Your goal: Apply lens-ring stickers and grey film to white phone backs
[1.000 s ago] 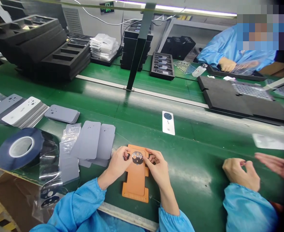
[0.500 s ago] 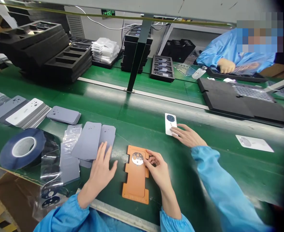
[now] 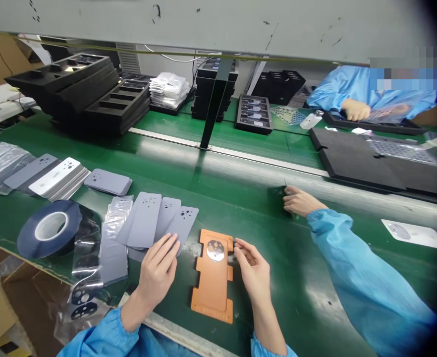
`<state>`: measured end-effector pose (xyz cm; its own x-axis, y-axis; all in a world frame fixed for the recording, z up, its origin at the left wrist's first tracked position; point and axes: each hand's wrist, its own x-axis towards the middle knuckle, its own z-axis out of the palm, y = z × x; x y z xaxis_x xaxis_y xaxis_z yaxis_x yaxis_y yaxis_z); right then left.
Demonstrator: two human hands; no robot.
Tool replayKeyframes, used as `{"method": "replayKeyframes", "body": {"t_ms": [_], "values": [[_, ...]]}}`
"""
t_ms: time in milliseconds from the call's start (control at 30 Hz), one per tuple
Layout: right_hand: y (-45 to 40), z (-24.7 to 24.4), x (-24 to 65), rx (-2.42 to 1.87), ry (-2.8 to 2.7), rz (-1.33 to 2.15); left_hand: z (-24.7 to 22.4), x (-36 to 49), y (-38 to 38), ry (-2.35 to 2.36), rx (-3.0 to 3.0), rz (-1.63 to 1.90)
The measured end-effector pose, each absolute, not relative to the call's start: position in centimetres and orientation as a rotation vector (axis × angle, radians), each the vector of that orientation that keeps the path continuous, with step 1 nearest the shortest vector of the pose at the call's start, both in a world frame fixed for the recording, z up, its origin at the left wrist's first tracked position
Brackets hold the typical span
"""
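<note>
Beside the work edge, my left hand [image 3: 157, 270] has its fingers drawn together on a thin grey phone-back sheet [image 3: 186, 221], at the right of a fan of similar grey sheets [image 3: 144, 218]. To the right, my right hand [image 3: 253, 270] is loosely curled, thumb and forefinger slightly apart at the right edge of an orange phone-shaped fixture [image 3: 213, 285]. A shiny round camera plate [image 3: 215, 251] with holes sits at the fixture's upper part. Clear film [image 3: 191, 249] shows at the fixture's left side. What lies beneath my left fingers is hidden.
A blue film roll [image 3: 27, 230] and stacked white panels [image 3: 57, 176] lie left. A co-worker's hand [image 3: 302, 201] reaches in from the right beside a blurred dark piece. A white panel [image 3: 415, 234] lies farther right. Black trays [image 3: 103, 111] and a metal post [image 3: 213, 109] stand behind.
My left hand's fingers have closed together, and another grey sheet shows at the fan's right. My right thumb has come off the round plate. The co-worker's white panel is no longer visible by that hand.
</note>
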<state>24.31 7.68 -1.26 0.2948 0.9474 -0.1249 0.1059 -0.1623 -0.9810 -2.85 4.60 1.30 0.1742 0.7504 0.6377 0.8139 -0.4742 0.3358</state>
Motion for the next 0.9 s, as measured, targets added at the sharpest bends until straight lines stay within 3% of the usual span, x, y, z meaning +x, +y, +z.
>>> {"method": "replayKeyframes", "body": {"t_ms": [233, 533, 900], "values": [[7.7, 2.4, 22.0, -1.265, -0.859, 1.395, 4.5, 0.5, 2.9, -1.183, -2.525, -1.306], [8.0, 4.2, 23.6, -1.205, -1.104, 1.581, 0.7, 1.8, 0.1, -1.160, -2.931, -0.826], [7.1, 2.8, 24.1, -1.514, -1.705, 1.148, -0.8, 1.6, -1.2, -1.207, -3.034, -0.566]]}}
